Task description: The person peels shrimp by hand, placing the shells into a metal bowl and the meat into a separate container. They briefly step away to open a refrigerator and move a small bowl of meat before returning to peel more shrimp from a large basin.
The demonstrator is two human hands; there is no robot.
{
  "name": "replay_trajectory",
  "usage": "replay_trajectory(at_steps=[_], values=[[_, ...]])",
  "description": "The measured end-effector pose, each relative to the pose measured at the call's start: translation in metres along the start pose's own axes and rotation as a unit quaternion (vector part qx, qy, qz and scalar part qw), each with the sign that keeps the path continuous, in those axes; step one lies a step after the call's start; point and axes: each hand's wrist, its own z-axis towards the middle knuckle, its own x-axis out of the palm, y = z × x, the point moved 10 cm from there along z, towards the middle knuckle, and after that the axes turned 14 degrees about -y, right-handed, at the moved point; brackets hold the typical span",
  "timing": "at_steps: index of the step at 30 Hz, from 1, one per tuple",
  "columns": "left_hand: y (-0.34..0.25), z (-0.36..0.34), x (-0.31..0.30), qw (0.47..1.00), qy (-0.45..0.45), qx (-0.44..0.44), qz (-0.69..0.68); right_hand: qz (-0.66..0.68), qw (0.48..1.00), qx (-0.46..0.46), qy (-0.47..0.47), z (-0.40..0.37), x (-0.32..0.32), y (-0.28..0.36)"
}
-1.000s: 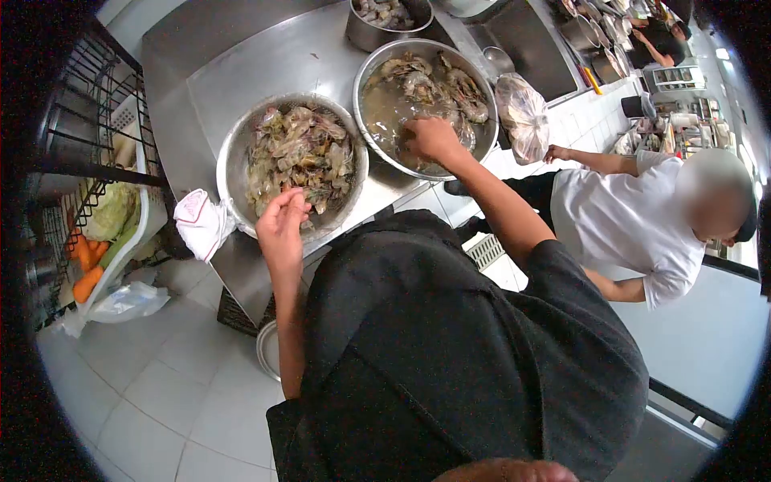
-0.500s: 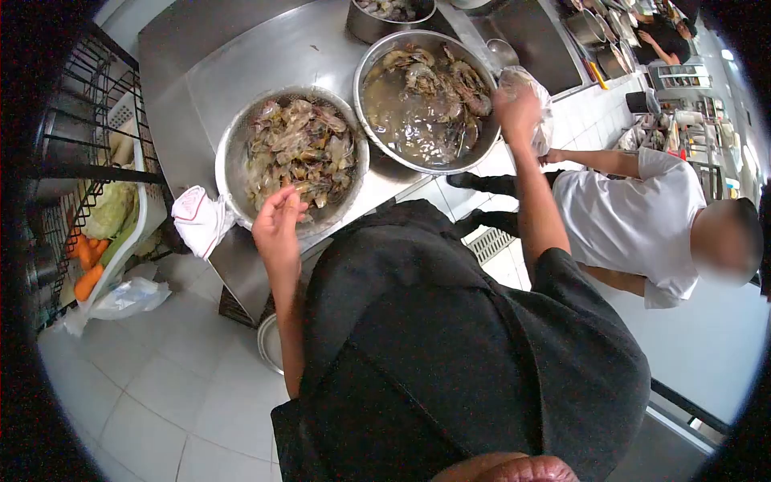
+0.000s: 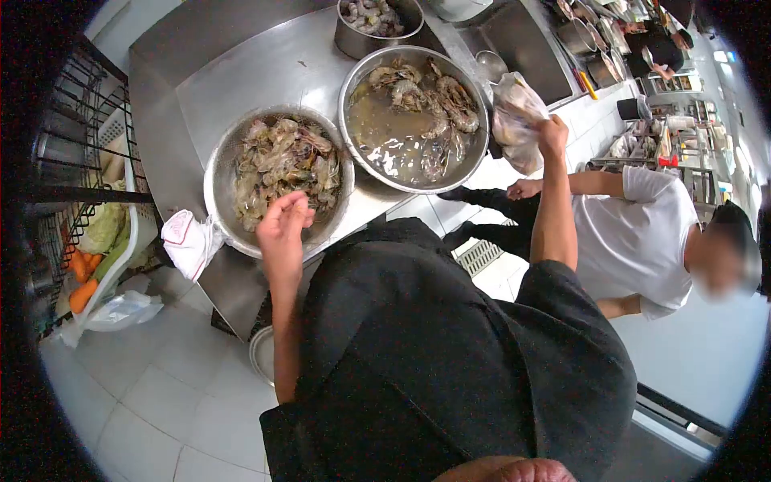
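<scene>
Head view; clock read from the middle of the frame unless noted. Three metal containers stood on the steel table [image 3: 249, 72].

At 10 o'clock, a colander [image 3: 220, 177] held a heap of prawn shells [image 3: 293, 161], brown and translucent, its wall bare toward the left. At 12 to 1 o'clock, close beside it, a wide bowl [image 3: 401, 184] held cloudy water [image 3: 377, 124] with whole prawns [image 3: 442, 100]; most were gathered between the bowl's own 11 and 3 o'clock, a few showing near its 5. At 12 o'clock, farther off, a pot [image 3: 363, 40] contained greyish prawn pieces [image 3: 372, 16]. A plastic bag [image 3: 514, 120], contents pinkish and indistinct, was at 1 to 2 o'clock, just beyond the bowl's edge.

Left hand [image 3: 283, 225]: over the colander's near edge, at that container's 6 o'clock, palm side partly visible, fingers bent, thumb near the fingertips, gap narrow. Could not tell whether anything was pinched there. Forearm ran up from 6 o'clock, nearly upright in the frame.

Right hand [image 3: 552, 135]: at the bag's 3 o'clock edge, fingers bent against the plastic; could not tell whether they gripped it. Forearm stretched upward, clear of the bowl.

A co-worker's hand [image 3: 525, 189] was just below the bag.
</scene>
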Motion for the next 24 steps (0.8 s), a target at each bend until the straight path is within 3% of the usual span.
replay_trajectory(at_steps=[2, 3, 7, 10, 12, 14, 15, 18, 21, 24], values=[[-0.001, 0.002, 0.021, 0.999, 0.032, -0.005, -0.019, 0.138, 0.990, 0.014, -0.004, -0.001, -0.016, 0.008], [-0.005, 0.000, 0.037, 0.998, 0.057, -0.029, -0.018, 0.082, 0.997, 0.004, -0.005, -0.015, -0.028, 0.029], [-0.032, -0.007, 0.136, 0.960, 0.249, -0.070, -0.106, 0.307, 0.945, -0.057, 0.095, -0.045, -0.035, 0.098], [-0.025, -0.027, 0.220, 0.902, 0.369, -0.168, -0.151, 0.305, 0.920, -0.197, 0.149, -0.069, -0.035, 0.150], [-0.019, -0.054, 0.260, 0.851, 0.401, -0.287, -0.179, 0.336, 0.894, -0.214, 0.207, -0.098, -0.028, 0.182], [0.001, -0.067, 0.291, 0.831, 0.415, -0.316, -0.192, 0.335, 0.877, -0.245, 0.242, -0.121, -0.023, 0.200], [-0.017, -0.079, 0.295, 0.801, 0.437, -0.332, -0.240, 0.333, 0.871, -0.252, 0.260, -0.130, -0.019, 0.204], [-0.026, -0.091, 0.295, 0.794, 0.477, -0.263, -0.269, 0.328, 0.871, -0.244, 0.274, -0.148, -0.010, 0.206], [-0.022, -0.088, 0.290, 0.823, 0.447, -0.230, -0.265, 0.305, 0.859, -0.283, 0.299, -0.167, -0.005, 0.224], [-0.033, -0.087, 0.286, 0.822, 0.450, -0.196, -0.288, 0.336, 0.820, -0.311, 0.344, -0.181, -0.008, 0.240]])
